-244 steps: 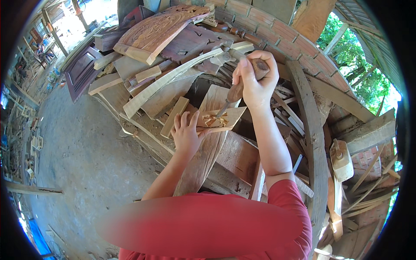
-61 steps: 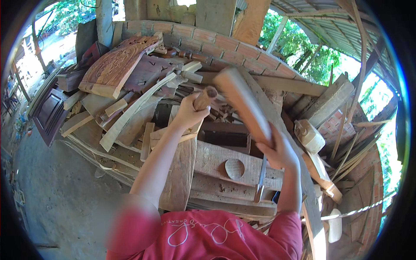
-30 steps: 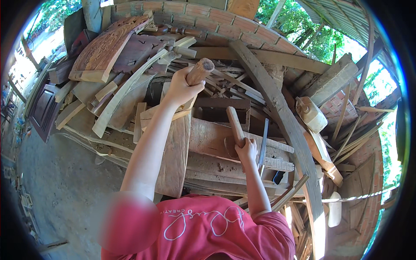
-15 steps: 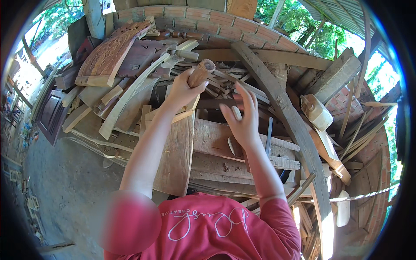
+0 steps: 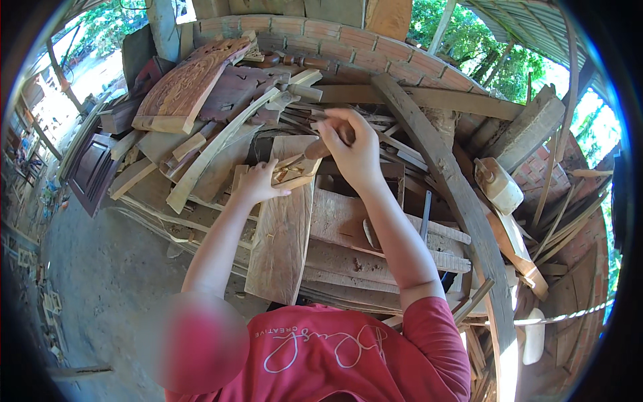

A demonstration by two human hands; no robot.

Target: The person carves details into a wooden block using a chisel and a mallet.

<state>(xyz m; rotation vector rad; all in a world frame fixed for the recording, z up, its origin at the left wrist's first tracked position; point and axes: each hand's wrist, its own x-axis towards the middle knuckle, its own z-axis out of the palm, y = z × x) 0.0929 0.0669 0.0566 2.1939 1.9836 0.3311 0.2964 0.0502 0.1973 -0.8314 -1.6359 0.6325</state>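
My left hand (image 5: 256, 183) grips the left side of a small hollowed wood block (image 5: 305, 179), with pale shavings lying in its hollow. The block rests on a broad wooden plank (image 5: 281, 248) in front of me. My right hand (image 5: 355, 149) is closed around a wooden-handled chisel (image 5: 317, 150), just right of the block. The tool slants down to the left toward the hollow; its tip is hard to make out, and my fingers hide part of the handle.
Stacked boards (image 5: 355, 218) lie under and beside the plank. A carved wooden panel (image 5: 191, 84) leans at the back left, before a brick wall (image 5: 321, 37). A long beam (image 5: 442, 154) slants down the right side, near a plastic jug (image 5: 499, 184). Concrete floor (image 5: 114, 268) shows at left.
My left hand has come down from holding up a thick, round wooden piece to grip the block. My right hand, open before, has moved up and left and now holds the chisel.
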